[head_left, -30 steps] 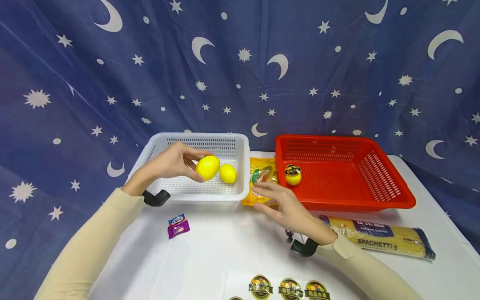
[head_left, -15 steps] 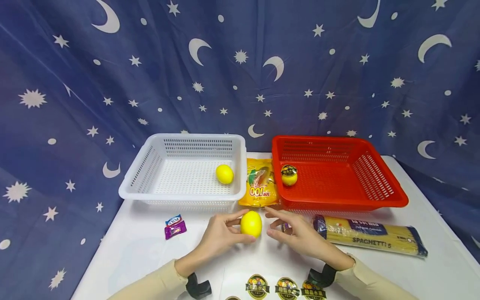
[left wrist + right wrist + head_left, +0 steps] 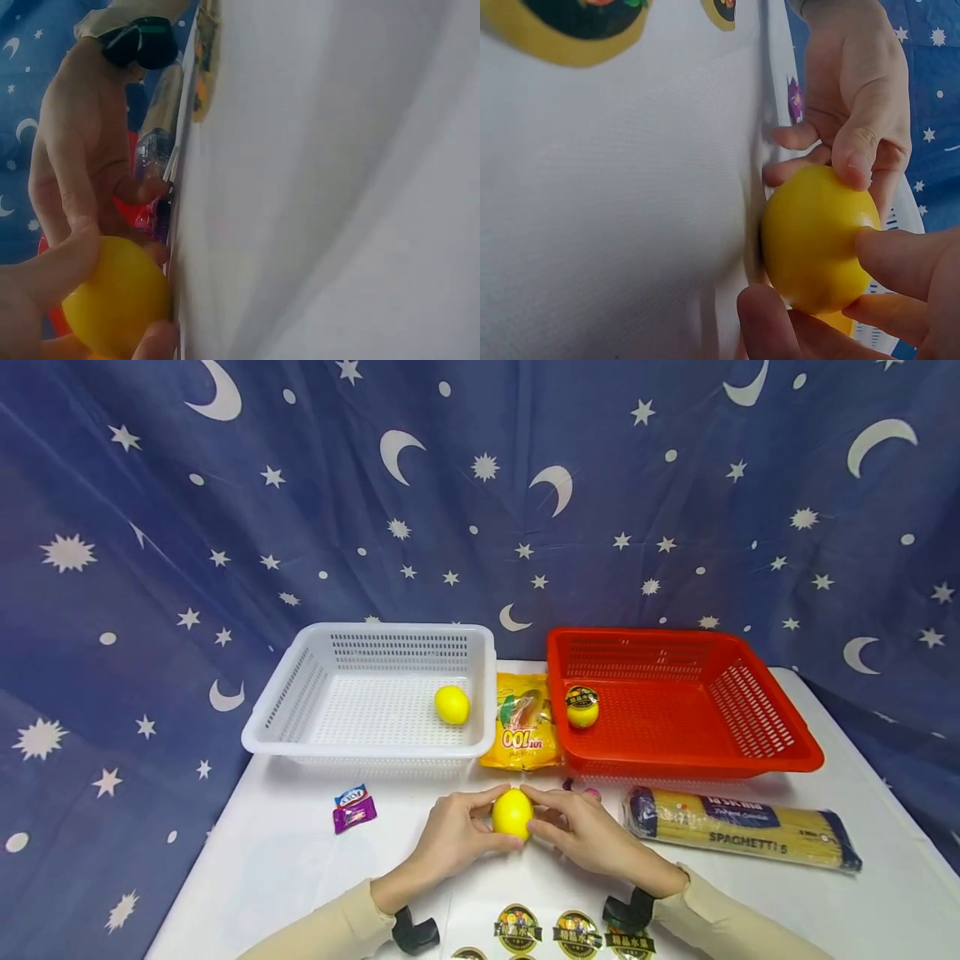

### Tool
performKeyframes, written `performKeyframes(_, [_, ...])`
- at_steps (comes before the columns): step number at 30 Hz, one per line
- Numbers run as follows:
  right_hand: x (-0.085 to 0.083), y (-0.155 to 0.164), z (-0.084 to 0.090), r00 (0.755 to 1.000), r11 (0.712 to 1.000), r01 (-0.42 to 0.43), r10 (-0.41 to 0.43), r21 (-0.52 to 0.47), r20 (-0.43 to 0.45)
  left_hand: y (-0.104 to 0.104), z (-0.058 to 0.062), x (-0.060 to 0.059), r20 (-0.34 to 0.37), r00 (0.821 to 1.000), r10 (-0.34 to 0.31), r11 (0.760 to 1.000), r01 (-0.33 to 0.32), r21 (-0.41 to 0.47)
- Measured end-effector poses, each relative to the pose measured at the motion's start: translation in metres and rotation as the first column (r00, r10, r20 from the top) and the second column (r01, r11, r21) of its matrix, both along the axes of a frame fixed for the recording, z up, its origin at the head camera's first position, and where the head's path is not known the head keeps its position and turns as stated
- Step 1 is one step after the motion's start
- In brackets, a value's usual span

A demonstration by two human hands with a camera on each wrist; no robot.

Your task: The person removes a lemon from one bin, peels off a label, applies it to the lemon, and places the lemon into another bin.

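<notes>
Lemon [image 3: 513, 815] is beyond the stickers [image 3: 517, 928], long axis seemingly forward, directly between left hand [image 3: 450, 837] and right hand [image 3: 592, 833], and I see the fingers of both pinching its sides

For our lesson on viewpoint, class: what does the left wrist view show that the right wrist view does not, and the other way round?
Only the left wrist view: parts of the red basket and the spaghetti, beyond the right hand.

Only the right wrist view: part of the white basket and a purple wrapper, beyond the left hand.

Both: the lemon between the two hands, round stickers, the white table and the starry blue curtain.
</notes>
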State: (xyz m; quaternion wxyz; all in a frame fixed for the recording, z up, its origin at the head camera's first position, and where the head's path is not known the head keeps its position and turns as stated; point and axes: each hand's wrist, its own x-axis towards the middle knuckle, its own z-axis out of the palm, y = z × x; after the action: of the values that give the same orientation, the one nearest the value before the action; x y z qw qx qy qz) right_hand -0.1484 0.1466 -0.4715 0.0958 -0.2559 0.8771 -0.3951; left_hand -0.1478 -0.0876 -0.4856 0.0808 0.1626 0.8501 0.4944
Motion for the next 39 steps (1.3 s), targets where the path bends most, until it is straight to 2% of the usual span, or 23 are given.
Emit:
performKeyframes(2, [0.000, 0.000, 0.000, 1.000, 1.000, 0.009, -0.009, 0.017, -0.030, 0.000, 0.001, 0.001, -0.028, 1.000, 0.008, 0.999, -0.009, -0.036])
performKeyframes(5, [0.004, 0.002, 0.002, 0.990, 0.998, 0.039, -0.032, 0.053, -0.138, -0.002, 0.004, 0.005, -0.077, 0.997, 0.026, 0.993, -0.035, -0.114])
performKeyframes(9, [0.026, 0.018, 0.008, 0.971, 0.994, 0.070, -0.050, 0.080, -0.232, -0.011, 0.009, 0.017, -0.104, 0.992, 0.079, 0.977, -0.097, -0.190])
performKeyframes(11, [0.043, 0.032, 0.012, 0.983, 0.993, 0.051, -0.031, 0.106, -0.182, -0.015, 0.011, 0.025, -0.120, 0.988, 0.101, 0.967, -0.126, -0.222])
performKeyframes(12, [0.050, 0.038, 0.014, 0.994, 0.990, 0.038, -0.024, 0.133, -0.105, -0.016, 0.011, 0.029, -0.142, 0.985, 0.097, 0.959, -0.131, -0.251])
performKeyframes(13, [0.058, 0.044, 0.015, 1.000, 0.986, 0.021, -0.019, 0.164, -0.012, -0.018, 0.012, 0.034, -0.163, 0.984, 0.077, 0.951, -0.122, -0.285])
performKeyframes(15, [0.069, 0.052, 0.015, 0.986, 0.973, -0.013, -0.025, 0.230, 0.162, -0.019, 0.012, 0.043, -0.180, 0.984, -0.007, 0.926, -0.061, -0.372])
performKeyframes(17, [0.077, 0.056, 0.012, 0.953, 0.953, -0.032, -0.062, 0.302, 0.296, -0.016, 0.012, 0.050, -0.160, 0.976, -0.147, 0.885, 0.058, -0.462])
performKeyframes(18, [0.080, 0.056, 0.009, 0.940, 0.942, -0.035, -0.082, 0.333, 0.331, -0.014, 0.012, 0.053, -0.143, 0.964, -0.223, 0.859, 0.126, -0.496])
performKeyframes(20, [0.084, 0.056, 0.004, 0.935, 0.931, -0.027, -0.106, 0.364, 0.339, -0.009, 0.013, 0.057, -0.110, 0.930, -0.351, 0.800, 0.237, -0.551])
performKeyframes(22, [0.086, 0.054, 0.000, 0.936, 0.919, -0.014, -0.125, 0.393, 0.328, -0.004, 0.013, 0.059, -0.096, 0.896, -0.433, 0.758, 0.304, -0.578])
performKeyframes(25, [0.087, 0.054, -0.003, 0.939, 0.914, -0.004, -0.137, 0.406, 0.316, 0.001, 0.013, 0.059, -0.098, 0.872, -0.479, 0.730, 0.334, -0.596])
performKeyframes(29, [0.087, 0.053, -0.004, 0.943, 0.918, -0.011, -0.122, 0.397, 0.308, 0.003, 0.014, 0.058, -0.075, 0.869, -0.488, 0.737, 0.365, -0.569])
performKeyframes(32, [0.087, 0.053, -0.003, 0.944, 0.918, -0.007, -0.125, 0.397, 0.306, 0.003, 0.013, 0.057, -0.056, 0.864, -0.500, 0.763, 0.409, -0.501])
performKeyframes(34, [0.086, 0.053, -0.002, 0.942, 0.917, -0.005, -0.130, 0.398, 0.311, 0.002, 0.013, 0.055, -0.022, 0.867, -0.498, 0.797, 0.448, -0.404])
performKeyframes(36, [0.085, 0.052, 0.003, 0.947, 0.919, 0.000, -0.127, 0.393, 0.296, 0.000, 0.015, 0.052, 0.048, 0.882, -0.469, 0.849, 0.466, -0.250])
performKeyframes(37, [0.084, 0.051, 0.006, 0.956, 0.922, 0.009, -0.121, 0.387, 0.266, -0.001, 0.016, 0.050, 0.089, 0.891, -0.446, 0.876, 0.455, -0.162])
performKeyframes(39, [0.080, 0.048, 0.012, 0.984, 0.937, 0.045, -0.101, 0.347, 0.146, -0.005, 0.019, 0.043, 0.166, 0.909, -0.382, 0.923, 0.384, 0.017])
